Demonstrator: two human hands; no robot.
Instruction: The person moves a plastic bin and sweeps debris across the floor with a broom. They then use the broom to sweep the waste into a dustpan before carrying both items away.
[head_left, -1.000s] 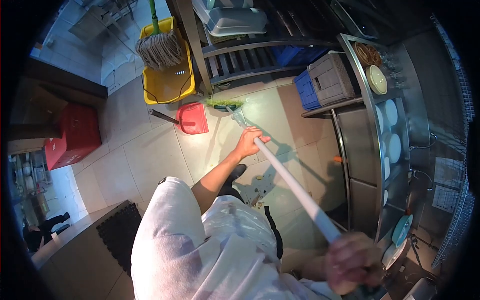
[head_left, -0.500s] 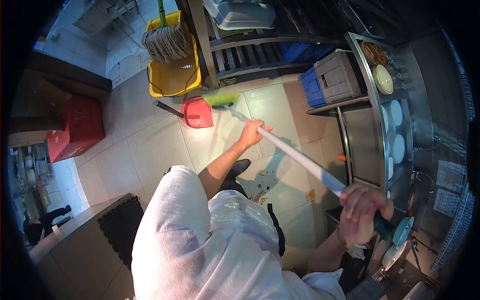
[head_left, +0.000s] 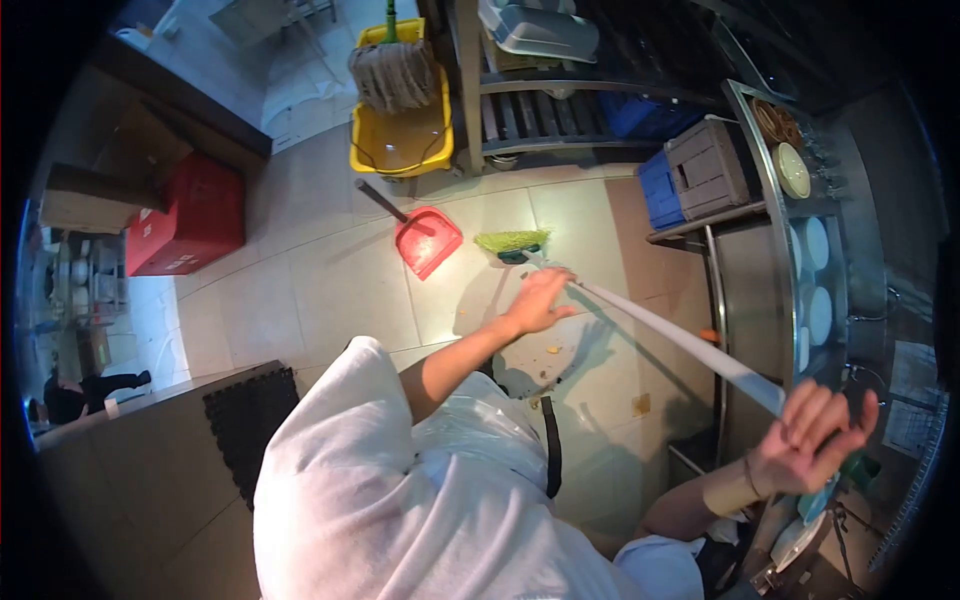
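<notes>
A broom [head_left: 680, 335] with a long pale handle and a yellow-green bristle head [head_left: 512, 242] slants across the floor. My left hand [head_left: 540, 300] is closed on the lower handle, near the head, with its thumb sticking out. Farther up the handle, my right hand [head_left: 815, 440] curls its fingers round the upper part, thumb raised. A red dustpan [head_left: 428, 243] with a dark handle lies left of the bristles, apart from them. Crumbs and small scraps [head_left: 548, 385] are scattered on the tiles in front of my body.
A yellow mop bucket [head_left: 402, 140] holding a grey mop [head_left: 393, 75] stands at the back. A red box [head_left: 190, 220] is on the left. Metal shelving [head_left: 600, 145], a grey crate [head_left: 708, 168] and a steel counter with white dishes [head_left: 818, 315] line the back and right.
The broom head has moved away from the dustpan, to the right and towards me. Both hands have shifted right with the handle. The dustpan sits turned differently, and my view has shifted.
</notes>
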